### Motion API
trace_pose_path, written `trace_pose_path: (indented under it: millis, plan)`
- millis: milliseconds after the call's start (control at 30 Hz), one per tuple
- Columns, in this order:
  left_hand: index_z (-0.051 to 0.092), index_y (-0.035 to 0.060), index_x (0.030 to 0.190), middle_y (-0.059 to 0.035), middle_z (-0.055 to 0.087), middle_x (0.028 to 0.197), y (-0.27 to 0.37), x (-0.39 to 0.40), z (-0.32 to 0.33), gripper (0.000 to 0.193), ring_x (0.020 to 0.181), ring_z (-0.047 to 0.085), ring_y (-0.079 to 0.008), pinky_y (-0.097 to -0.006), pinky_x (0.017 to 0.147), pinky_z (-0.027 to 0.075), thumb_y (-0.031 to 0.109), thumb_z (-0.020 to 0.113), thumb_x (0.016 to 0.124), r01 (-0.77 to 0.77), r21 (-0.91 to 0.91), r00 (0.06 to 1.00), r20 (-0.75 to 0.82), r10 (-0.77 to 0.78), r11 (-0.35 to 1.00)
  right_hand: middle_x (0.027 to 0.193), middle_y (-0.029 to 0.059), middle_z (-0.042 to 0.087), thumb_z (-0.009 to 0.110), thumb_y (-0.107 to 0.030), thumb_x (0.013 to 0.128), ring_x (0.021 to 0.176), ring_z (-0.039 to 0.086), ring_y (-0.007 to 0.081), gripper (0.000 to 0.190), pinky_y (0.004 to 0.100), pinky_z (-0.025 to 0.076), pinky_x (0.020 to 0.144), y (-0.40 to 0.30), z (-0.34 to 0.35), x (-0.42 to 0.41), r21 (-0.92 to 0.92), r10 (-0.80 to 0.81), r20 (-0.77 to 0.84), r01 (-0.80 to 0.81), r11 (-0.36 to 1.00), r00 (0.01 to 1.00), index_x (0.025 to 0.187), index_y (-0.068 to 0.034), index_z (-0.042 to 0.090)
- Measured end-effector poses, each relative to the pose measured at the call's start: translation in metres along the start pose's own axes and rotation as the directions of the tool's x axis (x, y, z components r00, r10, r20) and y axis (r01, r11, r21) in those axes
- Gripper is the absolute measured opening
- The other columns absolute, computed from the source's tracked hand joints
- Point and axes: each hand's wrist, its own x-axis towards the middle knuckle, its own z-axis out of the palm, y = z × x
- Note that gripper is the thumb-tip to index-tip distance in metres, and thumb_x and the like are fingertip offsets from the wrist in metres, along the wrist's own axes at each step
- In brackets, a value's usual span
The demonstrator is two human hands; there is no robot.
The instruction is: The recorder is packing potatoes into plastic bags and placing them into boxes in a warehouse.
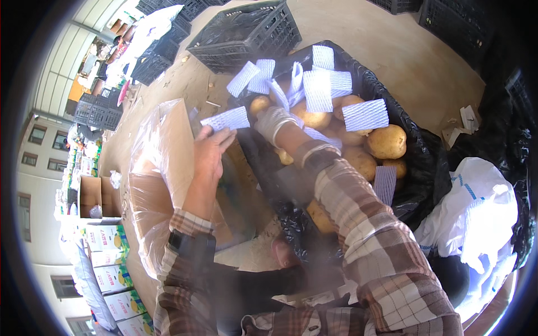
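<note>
My bare left hand (208, 153) has a white foam net sleeve (229, 119) at its fingertips, above the edge of an open cardboard box (178, 138) lined with clear plastic. My right hand (273, 122), in a pale glove, reaches into a black crate (370, 84) lined with black plastic film. A small potato (259, 104) lies right beside its fingers; whether they grip anything is hidden. Larger potatoes (386, 142) fill the crate around my right forearm. More foam net sleeves (318, 90) are scattered on top of them, mostly at the far end.
Another black plastic crate (248, 42) stands on the floor beyond. A white woven sack (475, 214) lies at the right, near black film. Printed cartons (111, 239) are stacked at the far left, near an open carton (94, 195). People and more crates (98, 111) appear in the background.
</note>
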Motion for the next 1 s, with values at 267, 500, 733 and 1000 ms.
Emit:
trace_pose_path:
  millis: [267, 500, 733, 1000]
  plan:
    - [0.049, 0.0044, 0.116, -0.004, 0.054, 0.109, -0.02, -0.086, 0.0, 0.044, 0.098, 0.054, -0.0141, -0.0277, 0.085, 0.043, 0.002, 0.063, 0.075, -0.094, 0.087, 0.982, 0.173, 0.078, 0.992, 0.1, 0.0147, 0.061, 0.063, -0.022, 0.074, 0.094, 0.06, 0.0279, 0.035, 0.0396, 0.05, 0.074, -0.019, -0.033, -0.105, 0.183, 0.089, 0.058, -0.098, 0.978, 0.994, 0.104, -0.004, 0.061]
    - [0.034, 0.0044, 0.127, -0.0102, 0.043, 0.124, -0.043, -0.162, 0.03, 0.072, 0.115, 0.043, -0.0206, -0.0329, 0.096, 0.035, 0.006, 0.072, 0.066, -0.183, 0.039, 0.884, 0.443, 0.147, 0.982, 0.087, 0.0128, 0.061, 0.053, -0.047, 0.082, 0.071, 0.06, 0.0199, 0.046, 0.0306, 0.049, 0.052, -0.02, -0.096, -0.194, 0.894, 0.187, 0.365, -0.4, 0.204, 0.912, 0.104, -0.007, 0.059]
    - [0.038, 0.0087, 0.124, -0.0083, 0.047, 0.121, -0.033, -0.229, -0.001, 0.05, 0.102, 0.053, -0.0237, -0.0369, 0.081, 0.047, 0.019, 0.059, 0.08, 0.353, -0.654, 0.865, 0.501, 0.033, 0.669, 0.089, 0.0135, 0.056, 0.043, -0.065, 0.079, 0.079, 0.055, 0.024, 0.06, 0.0358, 0.044, 0.064, -0.064, -0.008, -0.203, 0.622, 0.018, 0.32, -0.196, -0.758, 0.947, 0.09, -0.007, 0.052]
    - [0.04, 0.0106, 0.126, -0.0059, 0.051, 0.119, -0.032, -0.288, -0.058, 0.053, 0.1, 0.053, -0.0178, -0.0302, 0.073, 0.049, 0.034, 0.057, 0.082, 0.295, -0.791, 0.92, 0.387, 0.065, 0.536, 0.086, 0.0085, 0.063, 0.063, -0.01, 0.078, 0.077, 0.061, 0.0179, 0.019, 0.0298, 0.049, 0.072, -0.14, -0.058, -0.21, 0.435, 0.128, -0.017, 0.123, -0.892, 0.992, 0.092, 0.002, 0.059]
